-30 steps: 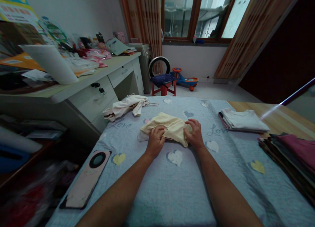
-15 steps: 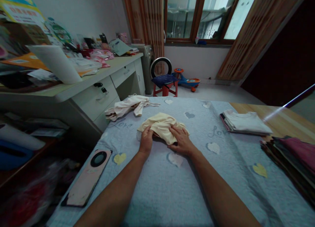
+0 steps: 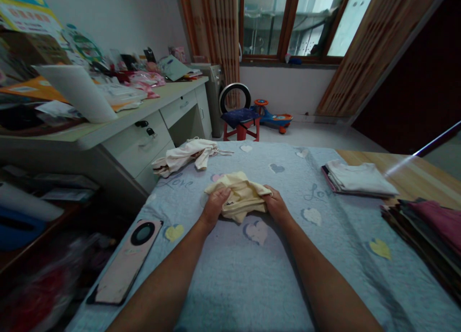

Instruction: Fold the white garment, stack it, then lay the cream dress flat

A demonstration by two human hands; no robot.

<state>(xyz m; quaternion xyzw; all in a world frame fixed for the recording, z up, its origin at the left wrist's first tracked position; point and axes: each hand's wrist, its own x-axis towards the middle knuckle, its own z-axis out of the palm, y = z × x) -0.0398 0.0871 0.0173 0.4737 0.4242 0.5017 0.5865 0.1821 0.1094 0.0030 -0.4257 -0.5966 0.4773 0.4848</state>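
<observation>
A crumpled pale yellow cloth garment (image 3: 240, 197) lies bunched on the blue quilt (image 3: 230, 279), which has a heart pattern. My left hand (image 3: 216, 208) grips the garment's left side, with the fingers on top of the fabric. My right hand (image 3: 275, 204) holds its right edge between the fingertips. Part of the garment is hidden under both hands. A phone in a pink case (image 3: 126, 262) lies on the quilt to the left of my left forearm, out of reach of the cloth.
A twisted cream garment (image 3: 185, 155) lies at the far end of the quilt. To the right are a folded white shirt pile (image 3: 356, 178) and a stack of dark and maroon clothes (image 3: 425, 226). A cluttered white desk (image 3: 118, 120) stands at left.
The yellow garment is gathered into a narrower bundle and sits nearer to me. My hands have moved from on top of it to its sides, and they grip it there.
</observation>
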